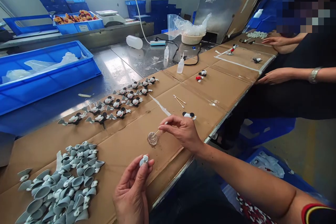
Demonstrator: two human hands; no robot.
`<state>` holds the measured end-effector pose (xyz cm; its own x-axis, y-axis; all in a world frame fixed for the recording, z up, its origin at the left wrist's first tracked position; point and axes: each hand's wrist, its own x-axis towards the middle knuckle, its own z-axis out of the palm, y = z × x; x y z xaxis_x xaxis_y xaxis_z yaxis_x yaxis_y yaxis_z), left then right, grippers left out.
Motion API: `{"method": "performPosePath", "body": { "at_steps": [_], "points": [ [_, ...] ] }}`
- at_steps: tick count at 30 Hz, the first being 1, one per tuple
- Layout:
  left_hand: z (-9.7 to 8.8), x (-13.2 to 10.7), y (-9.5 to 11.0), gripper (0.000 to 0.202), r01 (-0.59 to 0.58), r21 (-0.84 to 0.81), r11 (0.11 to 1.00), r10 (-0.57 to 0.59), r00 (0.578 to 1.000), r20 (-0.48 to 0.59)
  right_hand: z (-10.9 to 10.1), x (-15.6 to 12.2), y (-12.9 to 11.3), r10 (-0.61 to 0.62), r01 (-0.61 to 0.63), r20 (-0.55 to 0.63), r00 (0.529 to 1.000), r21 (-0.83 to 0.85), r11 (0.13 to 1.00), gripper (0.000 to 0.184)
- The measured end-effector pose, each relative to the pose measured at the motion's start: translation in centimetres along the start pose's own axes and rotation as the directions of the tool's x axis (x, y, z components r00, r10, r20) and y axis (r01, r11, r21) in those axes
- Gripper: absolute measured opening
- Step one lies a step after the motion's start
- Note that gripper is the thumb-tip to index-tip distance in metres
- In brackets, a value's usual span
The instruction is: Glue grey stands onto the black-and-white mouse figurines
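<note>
Grey-and-white part [144,161] sits near the small round dish [152,139], on our side of it, pinched between our left hand's [132,186] thumb and fingers. Right of the dish, our right hand [185,132] grips a cotton swab [157,133], its lower end at the dish.

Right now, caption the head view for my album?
Left hand holds a small part, right hand a cotton swab, near piled grey pieces.

Toy-assembly workshop: blue crates [52,81], piled parts [63,202]
</note>
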<state>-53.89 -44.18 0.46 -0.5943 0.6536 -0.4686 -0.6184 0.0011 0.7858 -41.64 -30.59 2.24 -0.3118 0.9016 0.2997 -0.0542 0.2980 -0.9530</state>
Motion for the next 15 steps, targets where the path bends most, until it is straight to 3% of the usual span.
{"method": "performPosePath", "body": {
  "at_steps": [7, 11, 15],
  "points": [
    [0.4, -0.2, 0.0, 0.049, -0.01, 0.02, 1.0, 0.009, 0.999, 0.052, -0.1, 0.1, -0.9, 0.099, -0.094, -0.022, 0.995, 0.171, 0.981, 0.032],
    [0.0, -0.2, -0.2, 0.044, -0.035, 0.025, 0.999, 0.032, 0.994, 0.105, 0.2, -0.8, -2.6, 0.102, -0.105, 0.028, 0.994, 0.305, 0.947, 0.024],
    [-0.4, -0.3, -0.3, 0.038, -0.06, 0.018, 0.998, 0.057, 0.989, 0.137, 0.7, -1.9, -3.9, 0.099, -0.127, 0.098, 0.99, 0.335, 0.934, 0.017]
  ]
}}
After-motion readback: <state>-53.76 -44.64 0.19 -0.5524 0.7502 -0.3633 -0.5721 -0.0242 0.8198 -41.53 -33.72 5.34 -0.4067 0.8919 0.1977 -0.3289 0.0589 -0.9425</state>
